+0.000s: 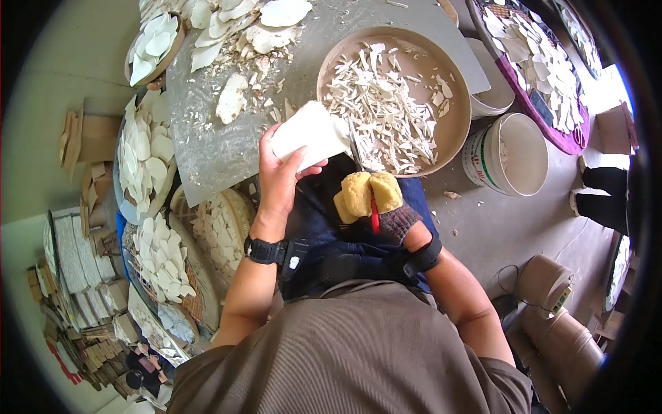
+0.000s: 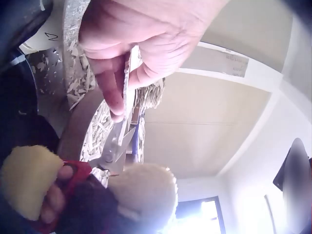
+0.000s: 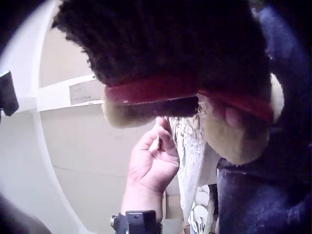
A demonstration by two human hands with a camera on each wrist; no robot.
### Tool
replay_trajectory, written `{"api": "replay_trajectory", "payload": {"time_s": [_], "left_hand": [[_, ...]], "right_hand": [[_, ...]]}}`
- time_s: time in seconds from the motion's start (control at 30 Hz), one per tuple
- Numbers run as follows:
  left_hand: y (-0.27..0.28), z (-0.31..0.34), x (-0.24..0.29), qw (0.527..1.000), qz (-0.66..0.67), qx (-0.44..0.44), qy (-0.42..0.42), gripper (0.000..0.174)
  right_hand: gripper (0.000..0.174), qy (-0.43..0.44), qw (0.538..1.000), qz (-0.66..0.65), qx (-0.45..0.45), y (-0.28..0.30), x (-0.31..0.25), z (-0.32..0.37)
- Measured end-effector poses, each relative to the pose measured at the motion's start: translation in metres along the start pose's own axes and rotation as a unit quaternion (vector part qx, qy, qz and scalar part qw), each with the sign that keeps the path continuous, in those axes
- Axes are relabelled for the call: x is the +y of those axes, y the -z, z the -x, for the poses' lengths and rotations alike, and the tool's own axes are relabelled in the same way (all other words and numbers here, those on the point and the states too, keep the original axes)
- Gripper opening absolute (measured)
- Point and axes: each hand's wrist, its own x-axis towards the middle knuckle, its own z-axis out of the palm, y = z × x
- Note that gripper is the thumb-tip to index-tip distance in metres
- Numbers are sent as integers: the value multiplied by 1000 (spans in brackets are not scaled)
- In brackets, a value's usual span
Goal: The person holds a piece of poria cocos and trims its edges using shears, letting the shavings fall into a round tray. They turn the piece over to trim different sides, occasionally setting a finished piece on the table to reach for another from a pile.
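In the head view my left hand (image 1: 278, 181) pinches a flat white slice (image 1: 310, 134) between thumb and fingers, over the near left edge of a round brown tray (image 1: 460, 117). My right hand (image 1: 400, 222) wears a dark knit glove and grips scissors with red handles (image 1: 375, 219). Yellow foam pads (image 1: 357, 194) wrap around that hand and its grip. The scissors' blades (image 2: 117, 141) reach the lower edge of the slice in the left wrist view, where the slice appears edge-on. Cut white strips (image 1: 379, 103) lie heaped in the tray.
On the grey table (image 1: 214, 159) lie larger white slices (image 1: 286, 12) and crumbs. White buckets, one with a green band (image 1: 483, 162), stand at the right. Baskets of white slices (image 1: 143, 152) line the left. Another person's dark-trousered legs (image 1: 601, 210) show at far right.
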Motion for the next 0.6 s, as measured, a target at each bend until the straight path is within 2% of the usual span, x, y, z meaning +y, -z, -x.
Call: {"api": "replay_trajectory", "payload": {"time_s": [0.03,0.07,0.17,0.23,0.3,0.37,0.47,0.5,0.57,0.6], "left_hand": [[2,-2,3,1000,3,-17,15,61],[3,-3,4,999,7,-33,30,61],[4,-7,1,999,19,-25,16,59],[2,-7,1,1000,7,-16,16,59],[2,-9,0,1000,0,-11,25,58],[6,-12,1,999,-2,-10,40,57],[7,-13,2,999,-9,-8,41,56],[6,-12,2,999,-7,-6,38,55],[4,-12,3,999,-3,-2,33,54],[3,-12,4,999,-3,-4,36,54]], "right_hand": [[20,-77,988,-131,11,-6,6,2],[20,-153,953,-260,22,-11,8,1],[18,-77,978,-192,2,-8,14,2],[17,74,996,25,-46,25,-18,-18],[17,-37,991,-117,-50,16,-11,-13],[17,-85,982,-159,-61,14,-9,-8],[19,-103,982,-138,-74,17,-10,-6],[20,-136,973,-176,-69,9,-4,-2],[20,-147,966,-204,-58,5,-2,0],[20,-126,971,-195,-53,7,-3,0]]}}
